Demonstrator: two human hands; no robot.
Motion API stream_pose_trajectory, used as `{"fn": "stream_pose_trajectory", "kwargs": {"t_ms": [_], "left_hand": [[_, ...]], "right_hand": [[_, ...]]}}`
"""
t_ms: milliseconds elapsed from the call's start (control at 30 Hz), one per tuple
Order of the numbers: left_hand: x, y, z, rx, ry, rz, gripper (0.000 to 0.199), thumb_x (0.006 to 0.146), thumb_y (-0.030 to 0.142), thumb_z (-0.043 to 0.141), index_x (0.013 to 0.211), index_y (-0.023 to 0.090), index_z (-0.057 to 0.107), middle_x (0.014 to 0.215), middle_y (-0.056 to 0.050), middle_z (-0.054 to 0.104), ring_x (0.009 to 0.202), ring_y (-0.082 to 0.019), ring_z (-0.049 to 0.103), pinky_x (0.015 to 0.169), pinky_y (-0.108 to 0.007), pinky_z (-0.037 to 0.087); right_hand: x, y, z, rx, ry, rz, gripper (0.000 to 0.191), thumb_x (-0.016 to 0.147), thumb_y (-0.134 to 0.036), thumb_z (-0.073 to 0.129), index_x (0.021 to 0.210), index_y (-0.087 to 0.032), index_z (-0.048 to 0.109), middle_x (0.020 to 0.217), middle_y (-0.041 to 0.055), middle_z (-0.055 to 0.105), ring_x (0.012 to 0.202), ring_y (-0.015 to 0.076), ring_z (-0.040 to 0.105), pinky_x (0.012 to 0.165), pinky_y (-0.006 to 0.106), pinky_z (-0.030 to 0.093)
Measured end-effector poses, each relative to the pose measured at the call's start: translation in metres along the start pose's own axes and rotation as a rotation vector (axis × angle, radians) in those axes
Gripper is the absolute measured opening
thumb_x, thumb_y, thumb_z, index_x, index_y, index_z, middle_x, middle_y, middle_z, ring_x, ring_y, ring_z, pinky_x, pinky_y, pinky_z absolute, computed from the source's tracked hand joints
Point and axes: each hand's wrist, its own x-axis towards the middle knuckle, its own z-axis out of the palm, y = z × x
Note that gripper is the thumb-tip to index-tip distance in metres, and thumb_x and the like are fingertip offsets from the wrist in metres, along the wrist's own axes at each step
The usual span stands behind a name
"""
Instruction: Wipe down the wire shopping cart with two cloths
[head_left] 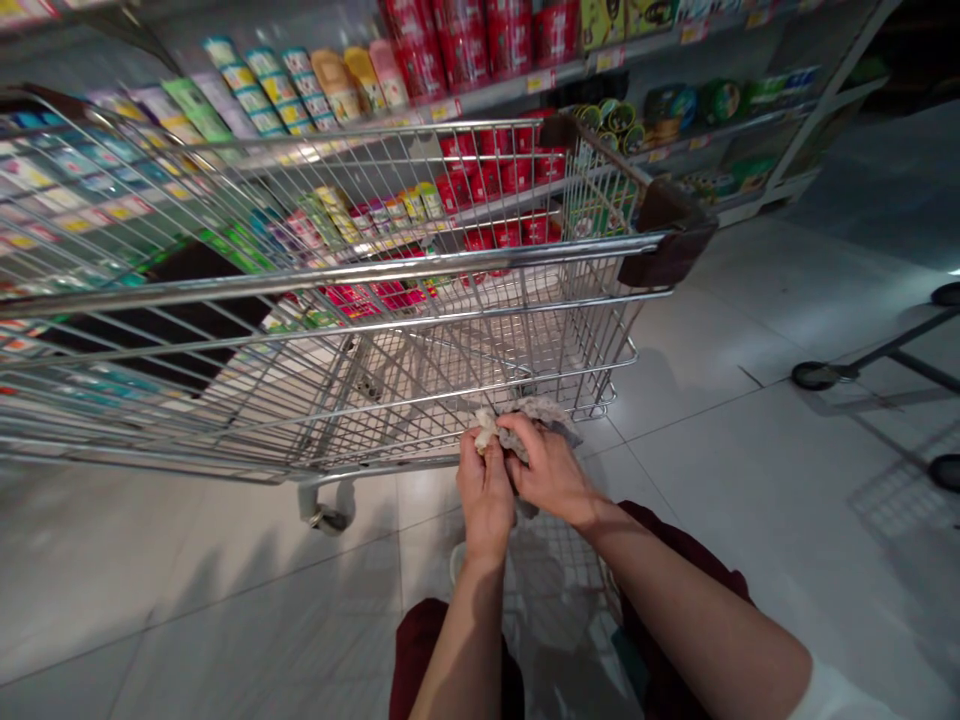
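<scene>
My left hand (486, 490) and my right hand (551, 470) are close together, low against the side of a metal shopping cart (420, 268). Both are closed on a crumpled greyish-white cloth (551, 412). A pale bunched end of the cloth pokes up between my fingers, and a greyer part spreads beyond my right hand beside the lower wires. My palms hide the rest of it. The cart's wire basket stands across in front of me, with a dark brown plastic corner (667, 232) at its right end.
Store shelves (495, 88) behind the cart hold red tubs (510, 45), bottles and stacked containers. A cart caster (326, 515) rests on the tiled floor (262, 600) at lower left. Another wheeled frame (892, 350) stands at the right. My knees in dark red trousers are below.
</scene>
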Motion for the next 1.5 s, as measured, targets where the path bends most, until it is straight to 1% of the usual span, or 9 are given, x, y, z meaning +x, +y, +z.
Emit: {"fn": "stream_pose_trajectory", "kwargs": {"t_ms": [300,500,633,833,933,1067,1300,1400,1500], "left_hand": [[-0.004,0.007,-0.003,-0.063,0.109,0.151,0.026,0.093,0.045,0.050,0.106,0.022,0.053,0.088,0.002,0.058,0.077,-0.013,0.053,0.072,-0.025,0.042],[0.002,0.003,-0.001,0.052,0.001,0.016,0.021,0.093,0.038,0.047,0.103,0.020,0.053,0.082,0.001,0.059,0.074,-0.014,0.055,0.069,-0.026,0.042],[-0.004,0.000,0.003,0.085,0.029,0.005,0.022,0.094,0.039,0.046,0.103,0.021,0.054,0.081,0.002,0.060,0.074,-0.015,0.056,0.070,-0.026,0.042],[-0.013,0.003,0.008,0.053,0.157,0.256,0.028,0.094,0.046,0.048,0.107,0.021,0.055,0.100,-0.003,0.063,0.089,-0.016,0.059,0.079,-0.027,0.045],[-0.011,0.008,0.010,0.059,0.071,0.309,0.029,0.095,0.045,0.048,0.108,0.021,0.055,0.104,-0.004,0.062,0.092,-0.016,0.059,0.080,-0.027,0.044],[-0.003,0.012,0.013,0.031,-0.083,0.149,0.027,0.097,0.044,0.044,0.103,0.021,0.055,0.085,0.000,0.060,0.075,-0.014,0.055,0.070,-0.025,0.042],[-0.006,0.005,0.016,0.108,-0.091,0.084,0.020,0.096,0.039,0.046,0.098,0.021,0.054,0.081,0.001,0.058,0.074,-0.014,0.055,0.071,-0.026,0.042],[-0.011,0.005,0.017,0.039,-0.058,0.099,0.022,0.095,0.041,0.046,0.098,0.021,0.055,0.081,0.002,0.057,0.074,-0.013,0.054,0.070,-0.025,0.042],[-0.015,0.010,0.021,-0.016,0.013,0.156,0.026,0.095,0.045,0.047,0.103,0.021,0.056,0.085,0.001,0.060,0.076,-0.014,0.056,0.070,-0.025,0.043]], "right_hand": [[0.001,-0.012,-0.002,0.121,0.150,-0.243,0.048,0.082,-0.016,0.057,0.128,-0.025,0.048,0.122,0.0042,0.067,0.109,0.0178,0.064,0.095,0.031,0.051],[0.001,0.000,0.003,0.015,0.042,-0.036,0.045,0.080,-0.014,0.054,0.125,-0.023,0.053,0.112,0.0070,0.071,0.100,0.0229,0.068,0.087,0.036,0.054],[-0.003,0.003,0.002,0.023,0.007,-0.011,0.043,0.082,-0.016,0.053,0.125,-0.022,0.054,0.112,0.0076,0.071,0.101,0.0234,0.068,0.087,0.037,0.054],[-0.012,-0.008,-0.005,0.004,0.271,-0.163,0.042,0.083,-0.016,0.053,0.124,-0.025,0.055,0.112,0.0047,0.071,0.095,0.0193,0.068,0.084,0.032,0.054],[-0.012,-0.008,-0.008,-0.008,0.353,-0.196,0.041,0.086,-0.017,0.052,0.125,-0.024,0.055,0.116,0.0054,0.070,0.098,0.0188,0.067,0.088,0.031,0.053],[-0.006,0.001,-0.011,-0.029,0.247,-0.086,0.037,0.086,-0.020,0.054,0.122,-0.022,0.057,0.113,0.0061,0.070,0.100,0.0213,0.066,0.089,0.034,0.053],[-0.006,0.010,-0.014,-0.136,0.055,0.022,0.041,0.082,-0.015,0.051,0.122,-0.019,0.059,0.106,0.0091,0.072,0.096,0.0260,0.068,0.085,0.040,0.053],[-0.010,0.005,-0.014,-0.092,0.145,-0.051,0.038,0.083,-0.016,0.052,0.120,-0.020,0.058,0.108,0.0072,0.072,0.097,0.0237,0.067,0.086,0.037,0.053],[-0.014,-0.001,-0.016,-0.044,0.334,-0.165,0.037,0.083,-0.014,0.051,0.119,-0.023,0.057,0.110,0.0051,0.071,0.098,0.0197,0.067,0.088,0.033,0.053]]}}
